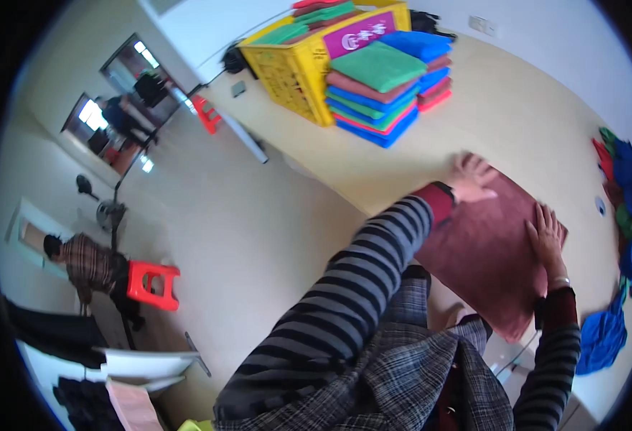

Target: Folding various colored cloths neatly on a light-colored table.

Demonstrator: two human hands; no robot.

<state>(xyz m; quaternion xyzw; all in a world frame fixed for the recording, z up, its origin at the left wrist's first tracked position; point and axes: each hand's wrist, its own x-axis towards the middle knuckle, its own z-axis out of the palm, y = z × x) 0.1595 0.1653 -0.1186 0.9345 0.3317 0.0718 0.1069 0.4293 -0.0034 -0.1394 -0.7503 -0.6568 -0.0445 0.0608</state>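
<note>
A brown cloth (pixel 484 241) lies spread over the table's front edge, its near end hanging down toward my lap. My left hand (pixel 471 179) rests on its far left corner, fingers spread. At the right edge of the cloth, my right hand (pixel 548 241) lies flat with the fingers stretched out. Beyond my left hand stands a stack of folded cloths (pixel 377 90) in green, brown, blue and red. A second folded stack (pixel 434 68) with a blue cloth on top sits right behind it.
A yellow crate (pixel 287 75) filled with folded cloths stands at the table's far end. Loose blue, green and red cloths (pixel 631 187) lie heaped at the right. Red stools (pixel 154 284) stand on the floor at left, near a person (pixel 90 269); another person (pixel 125 118) bends farther back.
</note>
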